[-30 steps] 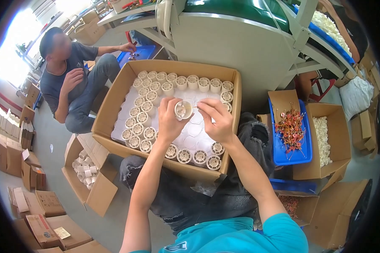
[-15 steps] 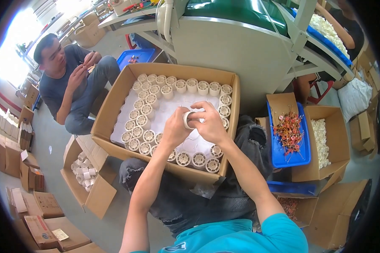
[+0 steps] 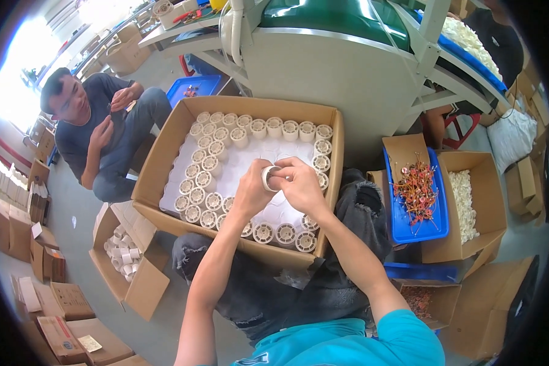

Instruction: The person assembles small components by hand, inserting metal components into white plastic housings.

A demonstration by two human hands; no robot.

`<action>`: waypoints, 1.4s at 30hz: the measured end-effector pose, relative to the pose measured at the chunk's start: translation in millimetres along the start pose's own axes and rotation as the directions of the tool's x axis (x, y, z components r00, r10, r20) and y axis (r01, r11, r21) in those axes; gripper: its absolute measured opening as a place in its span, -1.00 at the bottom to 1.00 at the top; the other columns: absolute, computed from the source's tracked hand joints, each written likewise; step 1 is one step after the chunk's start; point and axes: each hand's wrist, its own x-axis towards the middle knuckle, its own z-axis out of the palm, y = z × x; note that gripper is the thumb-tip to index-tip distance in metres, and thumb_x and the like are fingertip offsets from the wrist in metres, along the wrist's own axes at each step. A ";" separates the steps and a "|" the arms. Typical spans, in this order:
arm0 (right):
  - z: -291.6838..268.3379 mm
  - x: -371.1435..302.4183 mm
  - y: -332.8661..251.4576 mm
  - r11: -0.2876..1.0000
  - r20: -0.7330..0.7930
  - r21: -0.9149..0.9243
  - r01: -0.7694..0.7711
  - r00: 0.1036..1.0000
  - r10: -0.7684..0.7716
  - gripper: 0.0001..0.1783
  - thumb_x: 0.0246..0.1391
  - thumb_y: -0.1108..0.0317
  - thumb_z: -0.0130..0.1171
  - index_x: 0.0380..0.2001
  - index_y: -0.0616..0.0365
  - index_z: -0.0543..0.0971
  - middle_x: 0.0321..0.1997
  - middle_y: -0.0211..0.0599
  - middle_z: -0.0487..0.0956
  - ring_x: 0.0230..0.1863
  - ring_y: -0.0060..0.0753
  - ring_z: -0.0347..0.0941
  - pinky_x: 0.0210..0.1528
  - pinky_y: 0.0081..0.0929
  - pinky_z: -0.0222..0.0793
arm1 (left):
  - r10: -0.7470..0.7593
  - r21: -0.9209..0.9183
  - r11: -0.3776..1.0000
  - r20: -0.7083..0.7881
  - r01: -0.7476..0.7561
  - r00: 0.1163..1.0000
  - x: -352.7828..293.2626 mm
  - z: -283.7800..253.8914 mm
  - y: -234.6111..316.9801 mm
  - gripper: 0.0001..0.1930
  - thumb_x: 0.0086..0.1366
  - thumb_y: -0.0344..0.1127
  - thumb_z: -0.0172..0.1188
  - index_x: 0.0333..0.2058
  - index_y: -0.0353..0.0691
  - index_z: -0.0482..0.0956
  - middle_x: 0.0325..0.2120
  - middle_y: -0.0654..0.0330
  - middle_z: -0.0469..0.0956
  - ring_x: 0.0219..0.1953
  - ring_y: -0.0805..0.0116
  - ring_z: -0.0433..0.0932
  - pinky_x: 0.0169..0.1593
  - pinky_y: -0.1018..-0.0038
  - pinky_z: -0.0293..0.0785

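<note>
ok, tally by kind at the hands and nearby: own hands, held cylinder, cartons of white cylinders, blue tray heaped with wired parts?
Own hands (left hand, right hand): 2
Held white cylinder: 1
Cartons of white cylinders (large carton under the hands, smaller carton at left): 2
Heaped blue tray, right: 1
Total: 6

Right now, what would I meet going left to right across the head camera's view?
Seated co-worker, the wearer's left hand, white cylinder, the wearer's right hand, blue tray, white sack.
</note>
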 end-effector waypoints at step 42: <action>-37.8 14.8 24.7 0.958 -0.342 0.286 0.005 0.935 0.097 -0.70 0.06 0.37 0.25 -0.11 0.15 0.66 -0.13 -0.11 0.57 -0.21 -0.13 0.54 -0.19 -0.38 0.47 | 0.335 0.275 0.919 -0.163 -0.284 0.928 275.3 -16.2 48.2 -0.15 -0.07 -0.30 0.50 0.21 -0.20 0.27 -0.06 -0.01 0.48 0.02 -0.09 0.47 0.09 0.19 0.40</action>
